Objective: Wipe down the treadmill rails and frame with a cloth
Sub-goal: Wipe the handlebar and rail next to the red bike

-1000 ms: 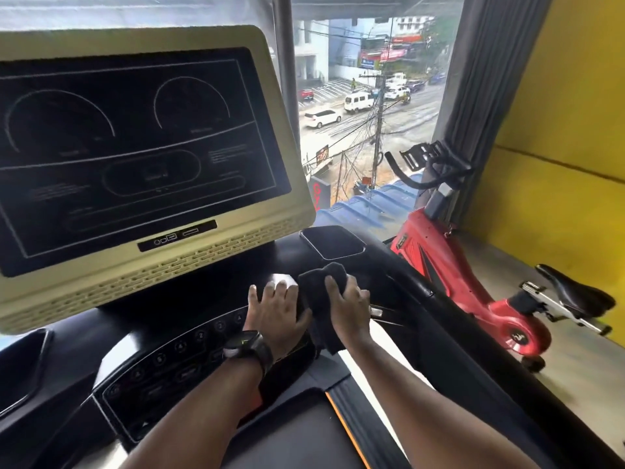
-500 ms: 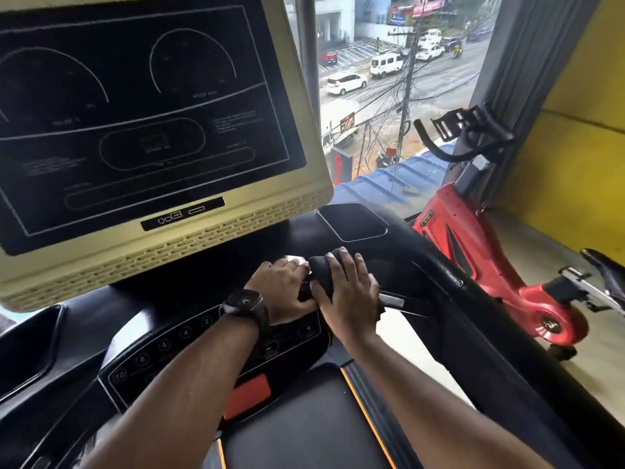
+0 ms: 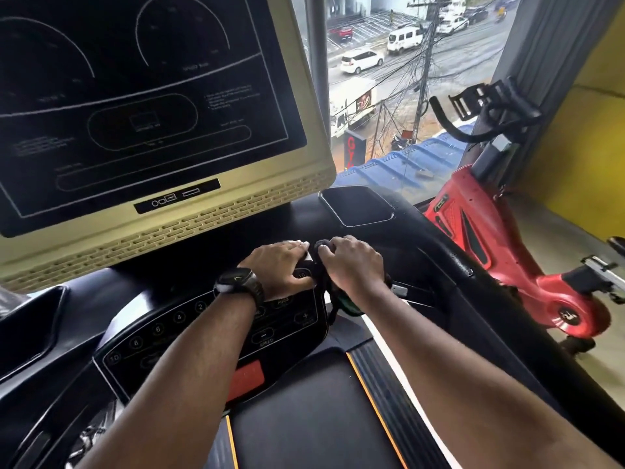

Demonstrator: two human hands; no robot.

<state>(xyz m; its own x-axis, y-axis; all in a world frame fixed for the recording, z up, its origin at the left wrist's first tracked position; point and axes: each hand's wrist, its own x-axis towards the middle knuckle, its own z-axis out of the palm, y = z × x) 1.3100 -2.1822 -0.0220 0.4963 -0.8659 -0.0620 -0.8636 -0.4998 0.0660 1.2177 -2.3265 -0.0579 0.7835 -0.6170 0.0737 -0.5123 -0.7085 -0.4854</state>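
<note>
Cloth [image 3: 323, 248], dark and bunched, sits inside the curled fingers of the right hand [image 3: 351, 265], which wraps it round the handgrip [image 3: 308, 256] just beside the left hand [image 3: 280, 265], probably so the bar is rubbed all round at once. The left hand's fingers curl over the same grip, likely for steadying, while the black side rail [image 3: 439, 258] runs off beyond the right hand. Counted: two hands, one cloth, one wristwatch [image 3: 238, 282] on the left wrist, one button panel [image 3: 203, 326] beneath both wrists, one red exercise bike [image 3: 490, 238] further right.
</note>
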